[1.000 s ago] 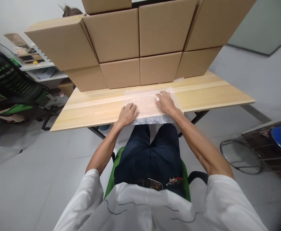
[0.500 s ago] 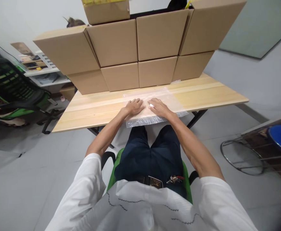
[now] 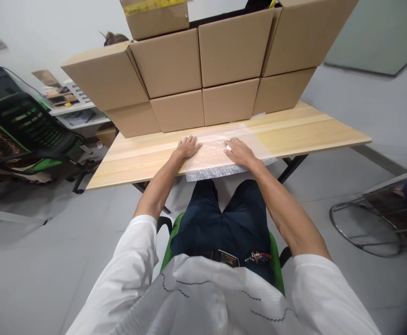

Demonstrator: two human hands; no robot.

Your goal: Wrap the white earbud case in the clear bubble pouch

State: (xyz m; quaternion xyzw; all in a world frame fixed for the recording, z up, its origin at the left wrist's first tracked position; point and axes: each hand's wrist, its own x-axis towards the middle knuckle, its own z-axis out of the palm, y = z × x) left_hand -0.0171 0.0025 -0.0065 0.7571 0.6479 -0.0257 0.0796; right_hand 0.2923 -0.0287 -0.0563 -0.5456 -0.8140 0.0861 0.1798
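Observation:
A clear sheet of bubble wrap (image 3: 220,139) lies flat on the light wooden table (image 3: 311,132), its near edge hanging a little over the table's front. My left hand (image 3: 187,147) rests palm down on the sheet's left edge, fingers stretched out. On the sheet's middle lies my right hand (image 3: 238,151), also flat, beside a small white thing that shows at its thumb.
Several brown cardboard boxes (image 3: 203,70) are stacked in a wall along the table's far side. A black and green office chair (image 3: 32,132) stands at the left, a wire stool frame with a blue seat (image 3: 381,214) at the right. Grey floor surrounds the table.
My hands, close together on the sheet half a second ago, have spread apart: the left slid to the sheet's left edge. The view shifted slightly.

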